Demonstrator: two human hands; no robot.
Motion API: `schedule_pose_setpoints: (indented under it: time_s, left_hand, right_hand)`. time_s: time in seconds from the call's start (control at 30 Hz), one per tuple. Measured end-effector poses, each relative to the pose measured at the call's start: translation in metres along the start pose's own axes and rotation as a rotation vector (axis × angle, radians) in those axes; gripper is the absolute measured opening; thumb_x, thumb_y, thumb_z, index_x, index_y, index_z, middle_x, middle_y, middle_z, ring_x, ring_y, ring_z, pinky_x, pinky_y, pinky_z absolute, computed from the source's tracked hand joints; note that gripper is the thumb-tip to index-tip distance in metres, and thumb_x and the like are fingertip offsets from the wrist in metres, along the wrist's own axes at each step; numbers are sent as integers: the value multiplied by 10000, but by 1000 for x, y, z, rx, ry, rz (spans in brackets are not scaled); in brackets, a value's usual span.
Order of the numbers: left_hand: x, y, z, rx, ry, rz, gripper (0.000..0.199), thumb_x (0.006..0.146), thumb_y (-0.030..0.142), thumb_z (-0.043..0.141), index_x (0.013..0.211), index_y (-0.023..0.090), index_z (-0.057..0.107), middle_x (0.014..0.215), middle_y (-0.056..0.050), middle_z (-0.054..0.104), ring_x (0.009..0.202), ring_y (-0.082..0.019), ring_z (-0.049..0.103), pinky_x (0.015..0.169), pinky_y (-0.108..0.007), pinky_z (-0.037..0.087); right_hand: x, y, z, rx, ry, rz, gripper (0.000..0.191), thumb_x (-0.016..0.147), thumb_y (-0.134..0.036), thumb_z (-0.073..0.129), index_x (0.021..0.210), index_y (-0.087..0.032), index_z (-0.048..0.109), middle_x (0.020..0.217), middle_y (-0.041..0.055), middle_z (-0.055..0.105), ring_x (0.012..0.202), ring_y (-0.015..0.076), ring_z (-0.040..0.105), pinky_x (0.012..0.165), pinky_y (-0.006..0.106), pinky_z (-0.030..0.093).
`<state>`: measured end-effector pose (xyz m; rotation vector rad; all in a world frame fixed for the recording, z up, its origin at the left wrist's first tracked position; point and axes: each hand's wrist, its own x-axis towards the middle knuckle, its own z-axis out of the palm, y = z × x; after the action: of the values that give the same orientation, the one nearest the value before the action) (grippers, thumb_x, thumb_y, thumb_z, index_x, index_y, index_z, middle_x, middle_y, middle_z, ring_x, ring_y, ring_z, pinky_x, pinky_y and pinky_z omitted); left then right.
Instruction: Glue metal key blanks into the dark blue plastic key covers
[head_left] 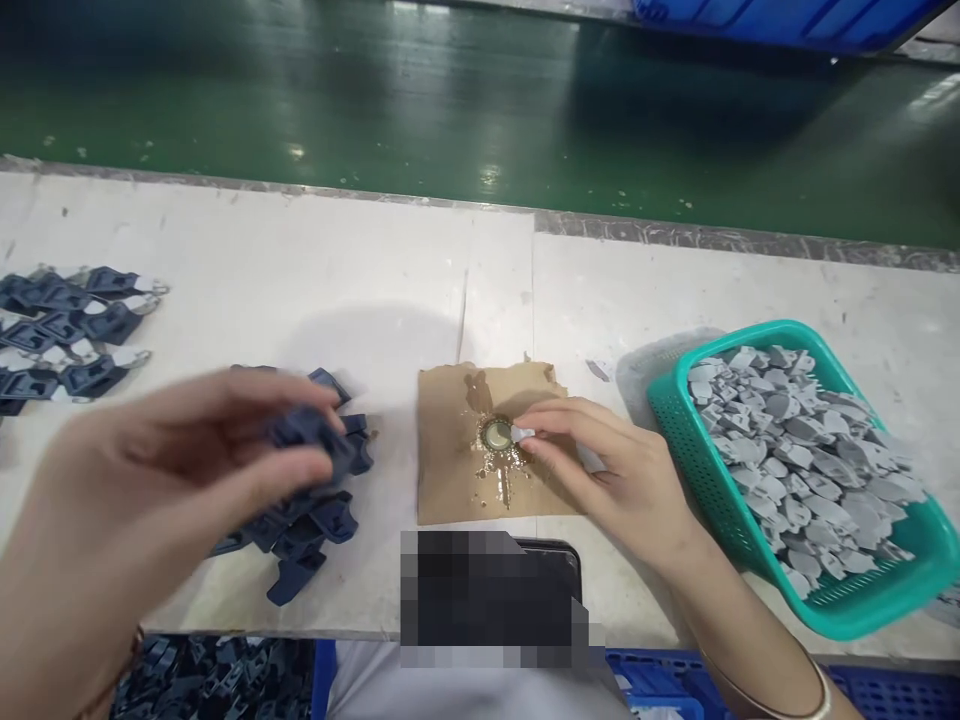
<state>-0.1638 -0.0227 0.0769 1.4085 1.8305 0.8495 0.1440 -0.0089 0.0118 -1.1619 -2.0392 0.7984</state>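
Observation:
My left hand (172, 470) is raised over the left part of the table, slightly blurred, pinching a dark blue plastic part (311, 440) between thumb and fingers. Beneath and beyond it lies a loose pile of similar dark blue parts (296, 575). My right hand (630, 490) grips a small light grey plastic piece (521, 433) by its fingertips, at the right edge of a small round dish (496, 434). Whether the piece touches the dish I cannot tell. The dish sits on a brown cardboard sheet (442, 480) with shiny wet spots around it.
A green basket (679, 490) full of light grey pieces stands at the right. Rows of blue parts with grey pieces attached (94, 375) lie far left. A phone-like dark object (555, 570), partly pixelated, is at the front edge. Below sits a bin of dark parts (217, 680).

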Motion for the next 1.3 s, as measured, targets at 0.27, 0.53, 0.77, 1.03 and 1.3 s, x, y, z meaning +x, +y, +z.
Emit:
schedule_pose_setpoints:
  time_s: [0.27,0.53,0.77,1.03,1.3]
  left_hand:
    - [-45,-10,74,-693,-534,-232,190,843,351,820,1032,375,818,952,-34,837,809,-229,798,688,-285,680]
    - [-50,-17,102,-795,-417,-244,79,890,276,786,959,250,758,1062,-69,829,979,-214,791,868,-311,678]
    - [-47,-24,110,-722,-340,-103,113,900,266,773,1006,305,787,989,-19,801,900,-171,759,772,-234,637]
    - [-46,-25,101,-552,-486,103,234,1014,317,612,1196,380,746,1036,-35,624,875,-154,605,693,-235,492]
    - [-44,-26,98,-570,-702,111,413,1069,506,414,898,226,664,857,-30,582,765,-168,519,747,-301,418]
  right_hand:
    - [1,3,7,-72,-68,-115,196,1013,-155,587,1121,-229,732,1074,90,786,1006,230,749,905,374,617]
    - [1,2,7,-24,-63,-78,206,1000,-151,604,1104,-243,756,1063,78,797,995,232,759,899,384,629]
    - [0,-6,3,322,126,317,106,901,-203,762,969,-275,801,972,15,820,841,189,768,766,336,655]
    - [2,-3,5,660,109,449,79,860,-310,824,923,-263,812,913,33,821,825,189,770,708,315,661]
    - [2,-11,6,784,4,354,77,900,-330,793,931,-260,786,979,44,821,916,199,778,760,321,662]
